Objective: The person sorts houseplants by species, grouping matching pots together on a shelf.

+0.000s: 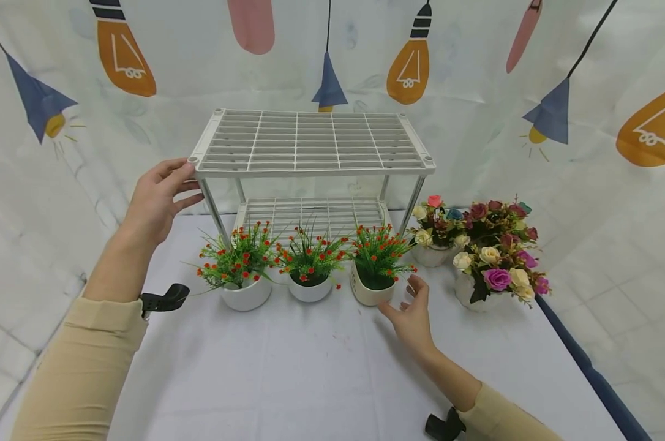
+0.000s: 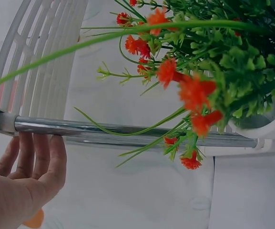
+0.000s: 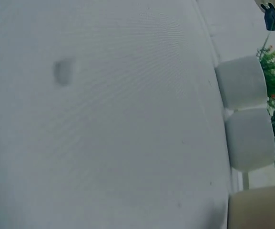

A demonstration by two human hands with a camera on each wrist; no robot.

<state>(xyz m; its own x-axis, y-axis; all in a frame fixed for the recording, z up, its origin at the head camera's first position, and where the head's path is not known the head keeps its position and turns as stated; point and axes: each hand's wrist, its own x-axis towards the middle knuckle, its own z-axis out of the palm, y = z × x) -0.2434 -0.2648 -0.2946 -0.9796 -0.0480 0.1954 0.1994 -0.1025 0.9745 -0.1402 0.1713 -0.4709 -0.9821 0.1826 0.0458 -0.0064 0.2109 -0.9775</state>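
A white two-tier wire rack (image 1: pixel 313 173) with metal posts stands at the back of the table. My left hand (image 1: pixel 156 196) is at its upper left corner, and in the left wrist view the extended fingers (image 2: pixel 42 152) touch the metal post (image 2: pixel 80 128). My right hand (image 1: pixel 412 315) is beside the cream pot (image 1: pixel 372 294) of red-flowered grass, thumb and fingers spread around its right front side. Left of that pot stand a small white pot (image 1: pixel 309 290) and a larger white pot (image 1: pixel 247 296), both with similar red-flowered plants.
On the right is a cluster of rose pots: a mixed one (image 1: pixel 432 254) near the rack, a front one with purple and cream roses (image 1: pixel 470 291), and dark red roses (image 1: pixel 495 223) behind. A printed curtain (image 1: pixel 476 49) hangs behind the white table (image 1: pixel 310 380).
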